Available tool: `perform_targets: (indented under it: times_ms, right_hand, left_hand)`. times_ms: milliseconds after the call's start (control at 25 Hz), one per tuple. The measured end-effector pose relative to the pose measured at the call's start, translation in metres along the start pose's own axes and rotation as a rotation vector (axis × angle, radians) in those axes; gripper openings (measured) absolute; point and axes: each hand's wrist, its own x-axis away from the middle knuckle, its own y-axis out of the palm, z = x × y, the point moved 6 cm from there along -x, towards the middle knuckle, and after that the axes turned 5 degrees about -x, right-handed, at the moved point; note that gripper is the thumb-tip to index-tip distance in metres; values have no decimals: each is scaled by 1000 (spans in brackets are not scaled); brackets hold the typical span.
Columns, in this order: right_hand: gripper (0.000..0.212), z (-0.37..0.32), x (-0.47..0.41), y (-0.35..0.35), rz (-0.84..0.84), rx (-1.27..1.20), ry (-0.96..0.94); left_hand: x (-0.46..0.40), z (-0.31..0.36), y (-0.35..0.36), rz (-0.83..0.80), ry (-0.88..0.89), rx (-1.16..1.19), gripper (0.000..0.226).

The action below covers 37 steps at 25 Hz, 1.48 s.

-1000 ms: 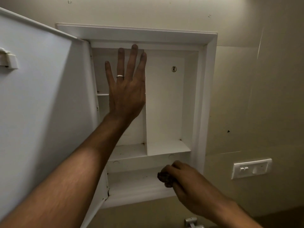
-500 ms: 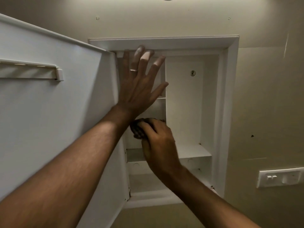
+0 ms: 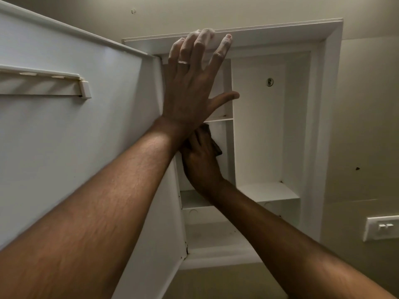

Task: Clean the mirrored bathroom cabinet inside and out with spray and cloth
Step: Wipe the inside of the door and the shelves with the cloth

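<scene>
The white recessed cabinet (image 3: 326, 104) is set in the wall, and its door (image 3: 86, 137) stands swung open to the left. My left hand (image 3: 194, 83) is spread flat, fingertips touching the top frame of the cabinet. Below it and partly hidden by my left wrist, my right hand (image 3: 200, 160) holds a dark cloth (image 3: 217, 147) against the back of the left compartment, under a small shelf (image 3: 220, 120). No spray bottle is in view.
A white rail (image 3: 43, 83) is fixed to the inside of the door. The right compartment holds a lower shelf (image 3: 267, 190) and a screw hole in its back. A wall switch plate (image 3: 382, 227) sits at the right.
My right hand has risen with the cloth from the bottom shelf into the left compartment. My left hand has moved up from the cabinet interior to the top frame.
</scene>
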Motion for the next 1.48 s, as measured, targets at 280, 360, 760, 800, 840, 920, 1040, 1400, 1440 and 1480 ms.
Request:
perform_targets:
  times_ms: [280, 360, 760, 800, 840, 920, 1040, 1400, 1440, 1480]
  right_hand:
    - [46, 1, 62, 0, -564, 325, -134]
    - [35, -1, 66, 5, -680, 391, -142]
    - [27, -21, -19, -22, -278, 389, -429]
    - [31, -21, -20, -22, -302, 428, -443]
    - [39, -19, -19, -24, -315, 472, -440]
    - [62, -11, -14, -28, -379, 556, -360]
    - [88, 3, -6, -32, -467, 575, -108]
    - [64, 1, 64, -22, -561, 437, 361]
    - [60, 2, 67, -22, -551, 409, 395]
    - [56, 4, 67, -22, -549, 382, 415]
  left_hand:
    - [1, 1, 0, 73, -6, -20, 95]
    - [0, 0, 1, 73, -7, -26, 95]
    - [9, 7, 9, 79, 5, -63, 87]
    - [8, 6, 11, 78, 7, -62, 87]
    - [9, 5, 12, 80, 7, -63, 87]
    - [10, 5, 12, 86, 8, -71, 87]
    - [9, 7, 11, 88, 7, -65, 87]
    - [11, 5, 12, 105, 1, -53, 85]
    - [11, 5, 13, 102, 1, -52, 84]
    - [12, 5, 13, 104, 2, -56, 84]
